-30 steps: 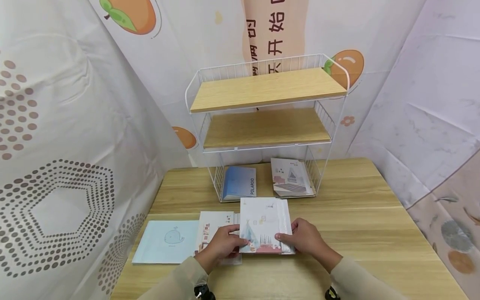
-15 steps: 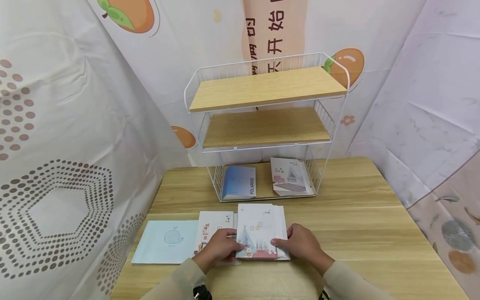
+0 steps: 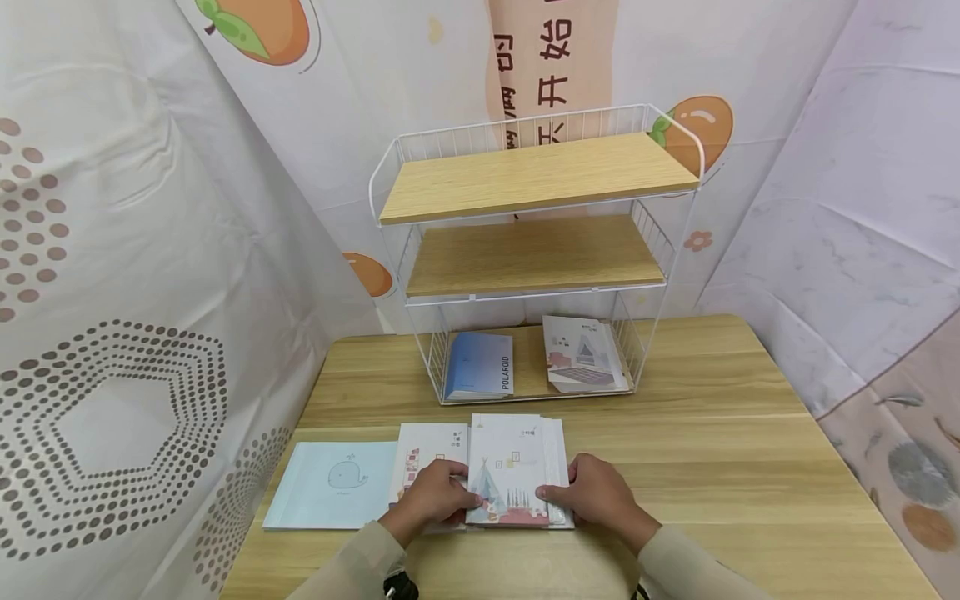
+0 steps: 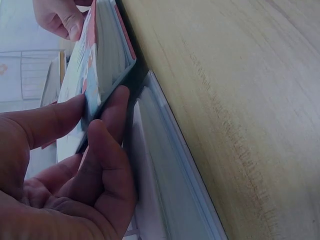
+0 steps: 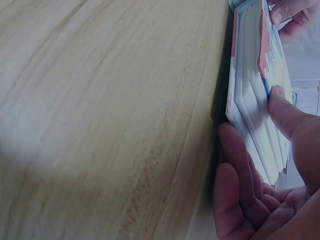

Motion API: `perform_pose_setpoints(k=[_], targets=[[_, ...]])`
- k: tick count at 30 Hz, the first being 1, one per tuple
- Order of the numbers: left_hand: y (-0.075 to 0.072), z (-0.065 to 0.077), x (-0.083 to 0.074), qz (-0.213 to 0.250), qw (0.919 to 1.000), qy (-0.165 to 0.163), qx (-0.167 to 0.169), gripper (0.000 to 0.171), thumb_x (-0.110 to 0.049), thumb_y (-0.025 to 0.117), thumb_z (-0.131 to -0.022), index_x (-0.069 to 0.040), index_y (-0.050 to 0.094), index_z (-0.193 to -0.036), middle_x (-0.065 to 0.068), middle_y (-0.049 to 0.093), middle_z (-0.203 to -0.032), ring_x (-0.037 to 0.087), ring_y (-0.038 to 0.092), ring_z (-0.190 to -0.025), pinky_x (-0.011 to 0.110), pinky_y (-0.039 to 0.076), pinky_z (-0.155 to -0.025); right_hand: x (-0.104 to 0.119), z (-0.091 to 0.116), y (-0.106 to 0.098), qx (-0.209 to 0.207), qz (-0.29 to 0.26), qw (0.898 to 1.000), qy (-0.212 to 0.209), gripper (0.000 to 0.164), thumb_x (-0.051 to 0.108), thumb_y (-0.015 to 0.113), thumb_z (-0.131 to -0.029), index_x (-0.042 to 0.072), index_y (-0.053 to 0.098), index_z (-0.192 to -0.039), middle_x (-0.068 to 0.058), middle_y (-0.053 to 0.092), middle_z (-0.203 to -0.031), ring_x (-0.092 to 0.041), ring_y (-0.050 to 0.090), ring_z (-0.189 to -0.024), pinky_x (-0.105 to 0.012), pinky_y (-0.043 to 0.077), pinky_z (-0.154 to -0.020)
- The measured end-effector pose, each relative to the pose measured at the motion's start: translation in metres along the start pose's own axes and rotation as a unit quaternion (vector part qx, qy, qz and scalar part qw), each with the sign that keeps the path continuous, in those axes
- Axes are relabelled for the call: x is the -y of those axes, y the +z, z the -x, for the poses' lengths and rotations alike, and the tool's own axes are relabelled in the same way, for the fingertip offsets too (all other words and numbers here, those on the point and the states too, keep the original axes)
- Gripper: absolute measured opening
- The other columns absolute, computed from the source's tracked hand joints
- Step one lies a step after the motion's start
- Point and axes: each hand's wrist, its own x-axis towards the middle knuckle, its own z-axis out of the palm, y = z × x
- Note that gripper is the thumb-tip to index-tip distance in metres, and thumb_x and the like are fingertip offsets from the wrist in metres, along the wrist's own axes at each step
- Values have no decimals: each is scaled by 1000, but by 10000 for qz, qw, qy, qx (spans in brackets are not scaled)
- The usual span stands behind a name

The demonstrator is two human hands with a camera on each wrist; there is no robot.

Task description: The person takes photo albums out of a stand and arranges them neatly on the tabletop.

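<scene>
A white photo album (image 3: 510, 450) with a blue tent and a pink strip on its cover lies flat between my hands. My left hand (image 3: 437, 497) grips its left edge, thumb on the cover and fingers underneath. At the right edge my right hand (image 3: 596, 493) holds it the same way, thumb on top. The pages (image 5: 247, 75) fan out past the cover on the right side. In both wrist views the album is tilted slightly above the table. Another white album (image 3: 427, 446) lies just left, partly hidden by my left hand; its page edges (image 4: 165, 175) show beneath my fingers.
A pale blue whale album (image 3: 330, 487) lies at the left. Behind stands a white wire rack with wooden shelves (image 3: 536, 254). Its bottom level holds a blue POLAROID album (image 3: 478, 365) and a stack of white albums (image 3: 585, 354). The wooden table (image 3: 750, 467) extends to the right.
Both hands have brought the tent album down towards the front of the table and slightly left, beside the other white album. The rack and the other albums stay put.
</scene>
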Motion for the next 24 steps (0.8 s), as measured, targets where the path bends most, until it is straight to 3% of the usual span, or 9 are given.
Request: perform_pose_setpoints(k=[15, 24], targets=[[2, -5, 9, -253, 9997, 33, -53, 52, -17, 89, -80, 6, 68, -122, 2, 68, -61, 8, 59, -44, 27, 52, -47, 0, -2, 2, -34, 95, 9999, 108, 56, 58, 90, -69, 14, 57, -77, -1, 56, -60, -17, 53, -52, -31, 35, -50], [3, -7, 10, -125, 9999, -24, -29, 50, -18, 89, -80, 5, 67, -119, 4, 69, -65, 10, 60, -46, 28, 53, -47, -5, -5, 5, -97, 268, 9996, 88, 59, 63, 89, -67, 15, 57, -78, 0, 55, -65, -17, 52, -59, -32, 34, -54]])
